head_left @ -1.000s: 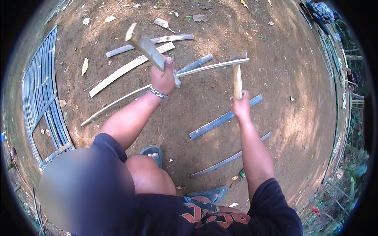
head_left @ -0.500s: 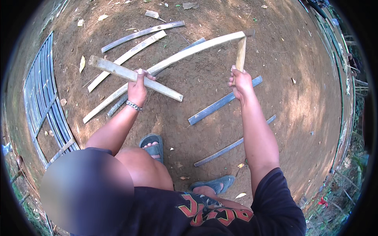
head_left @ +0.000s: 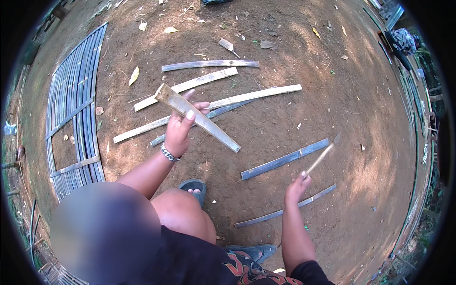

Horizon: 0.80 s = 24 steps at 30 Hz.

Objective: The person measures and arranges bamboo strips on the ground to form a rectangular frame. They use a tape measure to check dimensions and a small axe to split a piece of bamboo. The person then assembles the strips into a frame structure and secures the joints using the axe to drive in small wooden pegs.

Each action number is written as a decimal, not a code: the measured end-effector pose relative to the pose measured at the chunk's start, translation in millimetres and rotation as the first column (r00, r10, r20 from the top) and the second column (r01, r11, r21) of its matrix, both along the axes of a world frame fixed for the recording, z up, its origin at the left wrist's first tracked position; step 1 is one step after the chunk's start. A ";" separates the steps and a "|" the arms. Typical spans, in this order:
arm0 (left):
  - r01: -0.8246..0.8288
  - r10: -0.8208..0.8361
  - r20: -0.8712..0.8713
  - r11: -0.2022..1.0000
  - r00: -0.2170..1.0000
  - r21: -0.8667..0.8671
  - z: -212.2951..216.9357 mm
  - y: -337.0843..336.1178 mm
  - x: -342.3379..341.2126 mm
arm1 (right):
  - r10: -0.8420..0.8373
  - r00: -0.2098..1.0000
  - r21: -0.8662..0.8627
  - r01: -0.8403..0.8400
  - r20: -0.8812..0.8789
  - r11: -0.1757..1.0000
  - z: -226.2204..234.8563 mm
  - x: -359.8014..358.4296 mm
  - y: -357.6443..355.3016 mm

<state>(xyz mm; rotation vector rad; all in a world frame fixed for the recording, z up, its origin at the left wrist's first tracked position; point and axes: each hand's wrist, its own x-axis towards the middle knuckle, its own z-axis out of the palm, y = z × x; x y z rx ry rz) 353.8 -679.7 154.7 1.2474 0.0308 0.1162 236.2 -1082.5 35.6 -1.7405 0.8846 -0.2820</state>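
My left hand [head_left: 179, 132] grips a split bamboo piece [head_left: 209, 126], thumb on top and fingers around its far side. The piece slants down to the right, above the strips on the ground. Out to the right, my right hand [head_left: 296, 189] is closed around the pale wooden handle of a hammer-like tool [head_left: 319, 160]. Its small dark head is blurred, so the exact kind is unclear. Beneath the held piece lie a long pale bamboo strip [head_left: 270, 94] and a dark bamboo strip [head_left: 227, 109], partly overlapping.
Farther off lie a pale strip [head_left: 213, 77] and a greyish strip [head_left: 209, 64]. Two dark strips, one wider [head_left: 280, 160] and one thin [head_left: 270, 217], lie near my right hand. A bamboo slat panel [head_left: 78, 95] rests at left on the dirt ground [head_left: 285, 47]. My sandalled feet are below.
My right hand has swung the tool nearer to me, away from the long pale strip's end. The bamboo piece in my left hand slants more steeply. The whole view has shifted.
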 end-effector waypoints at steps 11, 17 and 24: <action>-0.356 0.228 -0.296 0.783 0.927 -0.510 2.7 36.0 -9.6 | 0.312 0.946 0.595 -0.204 -0.084 0.778 50.6 -44.6 78.6; -0.001 -0.206 -0.380 0.879 0.902 -0.477 20.7 85.2 -43.6 | 0.261 0.963 0.553 -0.181 -0.069 0.814 51.8 -54.5 92.6; 0.483 -0.489 -0.648 0.851 0.584 -0.207 11.9 152.5 -76.2 | 0.380 0.914 0.486 -0.269 -0.145 0.832 43.2 -70.1 59.8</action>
